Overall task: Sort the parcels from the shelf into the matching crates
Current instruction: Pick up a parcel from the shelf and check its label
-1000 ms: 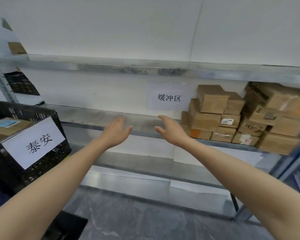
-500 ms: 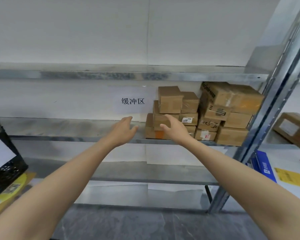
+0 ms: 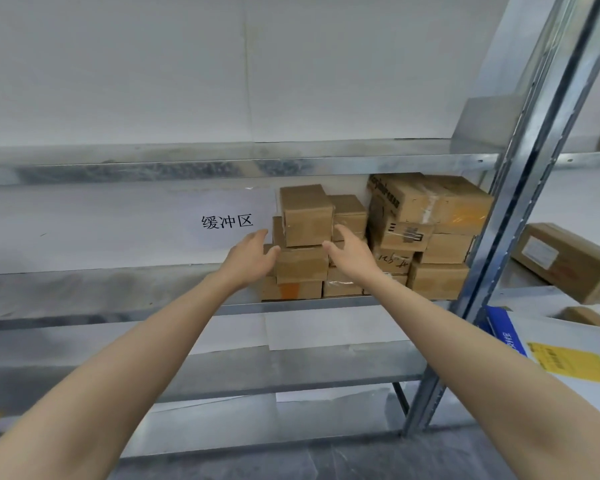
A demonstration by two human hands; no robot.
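Several brown cardboard parcels are stacked on the right end of a metal shelf (image 3: 118, 289). A small parcel (image 3: 305, 214) sits on top of the left stack, above a wider parcel (image 3: 302, 263). My left hand (image 3: 252, 256) is open, fingers spread, just left of these two parcels. My right hand (image 3: 352, 252) is open on their right side, in front of the middle boxes. Both palms face each other with the stack between them. Neither hand holds anything. No crate is in view.
A paper sign (image 3: 226, 221) with black characters hangs on the wall behind the shelf. A slanted steel upright (image 3: 520, 209) borders the parcels on the right. Beyond it lie a long box (image 3: 568, 261), a blue item (image 3: 503, 332) and a yellow sheet (image 3: 568, 363).
The view has swung right, so the black crate at the left has left the frame. Both hands have reached forward and up to either side of the left parcel stack.
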